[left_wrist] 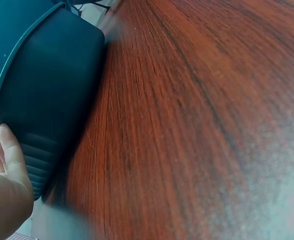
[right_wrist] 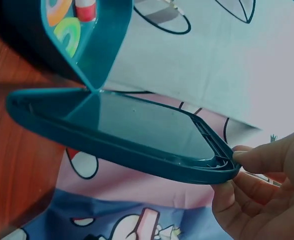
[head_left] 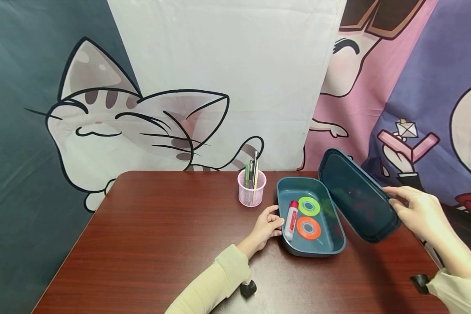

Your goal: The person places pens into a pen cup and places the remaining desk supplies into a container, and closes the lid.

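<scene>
A dark teal plastic box [head_left: 335,237] stands uncovered on the table. Inside it lie a white and red glue stick [head_left: 291,221], a lime-green ring-shaped roll [head_left: 315,206] and an orange ring-shaped roll [head_left: 315,227], both with pale centres. My left hand [head_left: 267,226] holds the box's left wall, its fingertips at the rim; the left wrist view shows the ribbed outer wall beside that hand. Tilted up at the box's right side is the matching lid [head_left: 357,200], its inner face towards the box. With thumb and fingers my right hand [right_wrist: 261,182] pinches the lid's outer edge.
Behind the box to the left, a pink mesh pen cup [head_left: 252,196] holds several pens. The brown wooden table [head_left: 161,244] ends at a printed cloth backdrop [head_left: 220,52] with cartoon figures. The lid reaches out over the table's right edge.
</scene>
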A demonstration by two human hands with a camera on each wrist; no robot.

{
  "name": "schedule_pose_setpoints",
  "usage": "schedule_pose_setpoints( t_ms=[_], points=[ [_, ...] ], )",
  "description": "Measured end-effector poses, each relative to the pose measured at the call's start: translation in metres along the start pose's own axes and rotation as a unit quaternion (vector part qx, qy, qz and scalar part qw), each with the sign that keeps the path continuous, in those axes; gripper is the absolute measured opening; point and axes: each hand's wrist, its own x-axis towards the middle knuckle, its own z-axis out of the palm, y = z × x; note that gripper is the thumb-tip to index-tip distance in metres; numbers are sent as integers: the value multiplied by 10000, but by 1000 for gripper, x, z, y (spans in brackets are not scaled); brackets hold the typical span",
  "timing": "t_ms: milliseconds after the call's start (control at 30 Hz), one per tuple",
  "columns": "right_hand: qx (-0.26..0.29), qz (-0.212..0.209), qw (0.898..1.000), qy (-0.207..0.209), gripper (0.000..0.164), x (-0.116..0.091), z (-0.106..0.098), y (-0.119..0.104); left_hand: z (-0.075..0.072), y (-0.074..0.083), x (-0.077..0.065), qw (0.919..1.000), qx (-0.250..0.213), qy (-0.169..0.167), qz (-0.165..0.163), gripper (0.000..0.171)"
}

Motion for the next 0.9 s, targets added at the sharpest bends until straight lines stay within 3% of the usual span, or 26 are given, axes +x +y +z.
schedule_pose_setpoints(
  t_ms=[533,900],
  points=[
    [603,-281,9974,285,25,6,16,-39,-1,1,0,10000,-3,-35,4,52],
    [769,-548,9955,98,26,7,36,-64,-1,0,-2,10000,-30,-36,64,52]
  ],
)
